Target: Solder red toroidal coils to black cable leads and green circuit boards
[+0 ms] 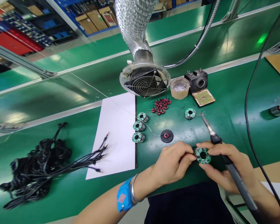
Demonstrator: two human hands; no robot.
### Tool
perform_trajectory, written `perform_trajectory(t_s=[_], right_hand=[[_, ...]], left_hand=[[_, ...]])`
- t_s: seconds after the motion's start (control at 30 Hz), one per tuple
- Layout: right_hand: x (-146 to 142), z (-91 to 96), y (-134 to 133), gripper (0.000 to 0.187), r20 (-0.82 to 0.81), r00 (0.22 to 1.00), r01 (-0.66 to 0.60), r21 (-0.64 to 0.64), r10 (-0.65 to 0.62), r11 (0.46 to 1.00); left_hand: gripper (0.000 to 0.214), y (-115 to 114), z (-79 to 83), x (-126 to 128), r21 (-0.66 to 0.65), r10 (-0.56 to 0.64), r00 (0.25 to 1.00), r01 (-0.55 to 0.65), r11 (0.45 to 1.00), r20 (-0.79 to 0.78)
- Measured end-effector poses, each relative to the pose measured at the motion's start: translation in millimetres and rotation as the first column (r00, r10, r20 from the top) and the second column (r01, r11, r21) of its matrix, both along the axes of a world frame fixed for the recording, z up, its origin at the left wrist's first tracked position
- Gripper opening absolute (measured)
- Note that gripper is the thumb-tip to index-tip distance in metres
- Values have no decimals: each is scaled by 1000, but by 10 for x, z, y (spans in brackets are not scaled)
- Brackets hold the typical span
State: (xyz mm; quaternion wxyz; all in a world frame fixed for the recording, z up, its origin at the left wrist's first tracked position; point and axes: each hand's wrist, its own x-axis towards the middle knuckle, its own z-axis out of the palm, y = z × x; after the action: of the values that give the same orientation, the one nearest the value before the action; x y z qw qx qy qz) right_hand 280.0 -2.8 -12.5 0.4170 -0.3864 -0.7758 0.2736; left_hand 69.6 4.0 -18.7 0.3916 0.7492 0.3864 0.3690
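My right hand (233, 168) is closed on two things: a round green circuit board (206, 160) on a metal cylinder, held between thumb and fingertips, and a soldering iron (233, 172) resting across the hand. The iron's tip points up and away, towards the solder scraps. My left hand (172, 161) pinches at the board's left edge, where a bit of red shows; most of what it grips is hidden. Beyond my hands, a red-and-black coil (166, 135) sits on a black disc (169, 139). Thin solder wire (151, 130) hangs down to it.
Several board-topped cylinders (138, 126) stand beside white paper (118, 124); another cylinder (190, 114) is further right. Behind lie a coil pile (161, 106), solder pot (179, 88) and iron stand (198, 81). A fume fan (146, 83) hangs above. Black cables (44, 168) lie left.
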Motion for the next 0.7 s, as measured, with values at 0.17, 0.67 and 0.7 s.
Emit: perform_trajectory(t_s=[0.17,0.67,0.7], right_hand=[[13,2,33,32,150,986,-96,149,74,984],[3,39,-31,39,-53,997,-54,-150,47,987],[4,36,-32,38,-66,997,-56,-166,45,985]], left_hand=[[37,-3,163,89,-850,140,947,187,493,290],[12,4,-5,-45,453,-60,981,139,880,-185],[13,4,-15,-49,501,-30,985,111,858,-167]])
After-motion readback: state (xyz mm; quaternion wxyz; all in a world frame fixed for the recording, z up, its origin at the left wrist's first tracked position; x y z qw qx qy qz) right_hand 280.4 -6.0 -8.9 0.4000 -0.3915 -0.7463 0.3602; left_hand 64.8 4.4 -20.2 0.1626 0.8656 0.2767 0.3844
